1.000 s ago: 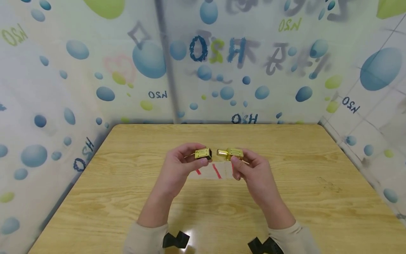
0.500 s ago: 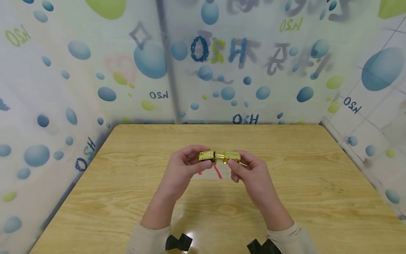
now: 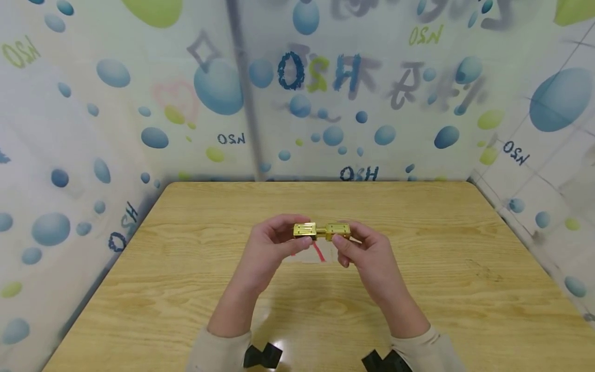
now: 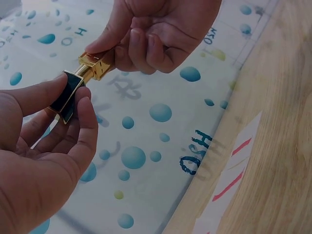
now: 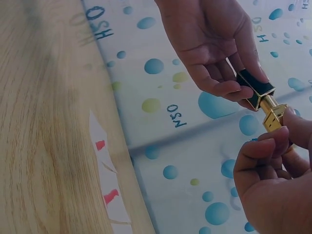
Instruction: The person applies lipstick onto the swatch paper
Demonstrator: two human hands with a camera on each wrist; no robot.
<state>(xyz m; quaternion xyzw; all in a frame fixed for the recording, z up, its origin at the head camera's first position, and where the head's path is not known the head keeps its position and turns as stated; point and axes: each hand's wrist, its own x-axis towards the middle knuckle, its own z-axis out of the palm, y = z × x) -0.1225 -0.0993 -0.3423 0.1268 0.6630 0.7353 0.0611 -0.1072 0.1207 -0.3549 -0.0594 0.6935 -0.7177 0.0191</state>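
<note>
My left hand (image 3: 267, 250) pinches a black-and-gold lipstick cap (image 3: 304, 228) between thumb and fingers. Opposite it, my right hand (image 3: 372, 253) holds the gold base of a lipstick (image 3: 338, 230) the same way. The two parts lie in one line, end to end, held up over the table. A short gold neck shows between them, its tip hidden inside the cap's opening. In the left wrist view the black side of the cap (image 4: 66, 97) faces the camera, and the squared gold base (image 4: 100, 65) sits at the right fingertips.
Beneath the hands, a white paper strip (image 3: 304, 256) with red marks lies on the wooden table (image 3: 441, 248). Walls (image 3: 400, 134) printed with blue and green drops stand behind the table and on both sides. Black wrist-worn devices (image 3: 262, 355) show at the sleeves.
A second ago the cap and lipstick were apart. The hands have come together, the gold neck has entered the cap, and the cap has turned more level.
</note>
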